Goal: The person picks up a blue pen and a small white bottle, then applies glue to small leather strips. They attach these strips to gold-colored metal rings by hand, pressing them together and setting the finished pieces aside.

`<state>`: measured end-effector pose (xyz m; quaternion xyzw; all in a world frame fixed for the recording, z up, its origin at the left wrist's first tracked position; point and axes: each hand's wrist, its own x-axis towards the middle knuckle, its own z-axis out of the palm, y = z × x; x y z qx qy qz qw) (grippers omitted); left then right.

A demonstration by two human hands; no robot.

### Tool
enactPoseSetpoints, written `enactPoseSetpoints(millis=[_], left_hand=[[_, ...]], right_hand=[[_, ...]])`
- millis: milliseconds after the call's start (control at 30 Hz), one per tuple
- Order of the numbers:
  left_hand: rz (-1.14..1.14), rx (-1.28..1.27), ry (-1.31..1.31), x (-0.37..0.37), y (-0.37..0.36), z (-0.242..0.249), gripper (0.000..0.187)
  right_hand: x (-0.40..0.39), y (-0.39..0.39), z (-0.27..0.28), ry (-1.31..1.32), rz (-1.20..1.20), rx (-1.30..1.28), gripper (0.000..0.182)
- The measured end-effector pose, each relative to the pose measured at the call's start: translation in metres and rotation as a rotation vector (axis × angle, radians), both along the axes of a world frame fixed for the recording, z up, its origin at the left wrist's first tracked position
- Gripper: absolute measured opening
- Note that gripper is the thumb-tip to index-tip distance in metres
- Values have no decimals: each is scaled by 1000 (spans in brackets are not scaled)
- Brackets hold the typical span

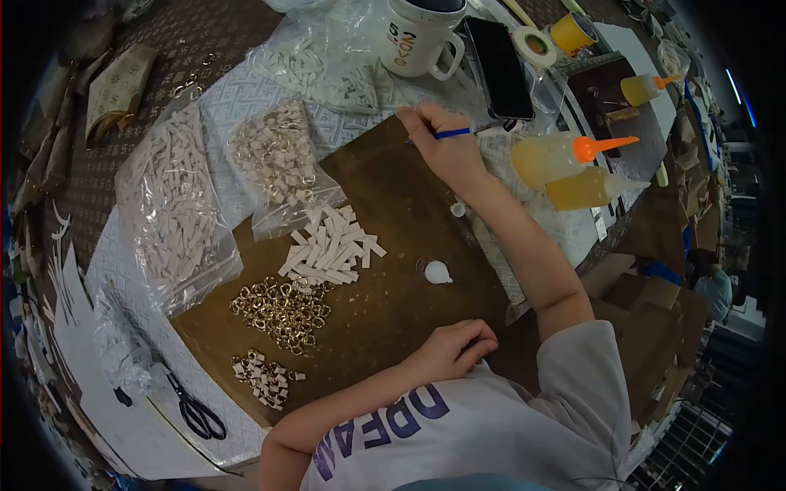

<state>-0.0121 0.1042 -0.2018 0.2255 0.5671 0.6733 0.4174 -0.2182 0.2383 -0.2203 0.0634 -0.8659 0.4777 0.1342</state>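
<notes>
My right hand (449,151) grips a blue pen-like tool (455,133) over the upper edge of the brown mat (393,196). Close to my shirt, at the mat's lower edge, my left hand (454,348) has its fingers curled together; whether anything is inside is hidden. Between the hands lies a small white dish (437,272). Left of it on the mat are a pile of pale strips (332,250), a heap of gold-coloured metal rings (282,313) and a smaller pile of rings with pale tabs (266,379).
Clear bags of pale strips (176,196) and tabbed rings (274,155) lie at the left. Scissors (196,409) rest lower left. A mug (419,41), a phone (499,69), tape (535,47) and bottles of yellow liquid (544,159) stand or lie along the far and right sides.
</notes>
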Motion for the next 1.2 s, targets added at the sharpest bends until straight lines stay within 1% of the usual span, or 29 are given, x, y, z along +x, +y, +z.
enactPoseSetpoints(millis=[67,167,267,367,467,567,667,767,867,967,1067,1167,1200], left_hand=[[-1,-14,-100,-2,0,2,11],[-23,-33,-213,-5,-1,4,12],[-28,-33,-284,-4,-1,3,12],[-17,-21,-329,-4,-1,3,11],[-20,-15,-315,-4,-1,2,11],[-40,-27,-334,-4,-1,2,13],[-28,-2,-326,-1,-1,-1,14],[-23,-1,-321,-1,-1,-1,13],[-29,-28,-285,-2,-1,1,13],[-36,-37,-260,-3,-1,2,13],[-23,-31,-309,-2,-1,4,13],[95,-11,-348,1,0,5,12],[116,7,-352,0,0,5,12]], right_hand=[[1,-3,5,34,15,-16,33],[1,-2,3,-29,-2,-81,30],[3,0,5,-17,57,-30,33],[3,0,5,-47,53,-31,33],[4,-1,5,-49,42,-21,33],[5,-2,7,14,1,56,31],[6,-3,8,111,-9,27,33],[3,6,2,96,-129,-30,32],[8,12,16,83,-149,-133,34],[12,15,14,66,-153,-339,35],[12,14,14,141,-110,-512,31],[19,22,17,125,-83,-461,25],[19,22,23,138,-74,-484,22]])
